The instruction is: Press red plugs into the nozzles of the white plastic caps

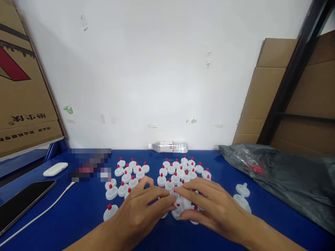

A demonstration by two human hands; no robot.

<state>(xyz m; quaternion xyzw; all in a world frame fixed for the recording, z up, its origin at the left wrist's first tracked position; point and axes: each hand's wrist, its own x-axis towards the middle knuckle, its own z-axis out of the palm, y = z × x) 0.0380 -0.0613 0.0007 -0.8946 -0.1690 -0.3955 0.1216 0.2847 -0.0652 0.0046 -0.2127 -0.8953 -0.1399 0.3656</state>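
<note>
Many round translucent white plastic lids (123,189), each with a spout topped by a small red cap, stand upright in two clusters on a blue table. My left hand (143,205) reaches in at the front of the right-hand cluster, fingers closed together; what lies between its fingertips is hidden. Opposite it, my right hand (211,204) curls its fingers and thumb around a blurred translucent lid (184,203). The fingertips of both hands nearly meet there. Two lids without red caps (243,190) rest to the right of my right hand.
A clear water bottle (170,146) lies along the wall. Grey plastic sheeting (285,181) with a clear bag of red pieces (258,168) covers the right side. At left are a phone (23,202), a white case (55,169), a white cable (47,210) and a cardboard box (26,87).
</note>
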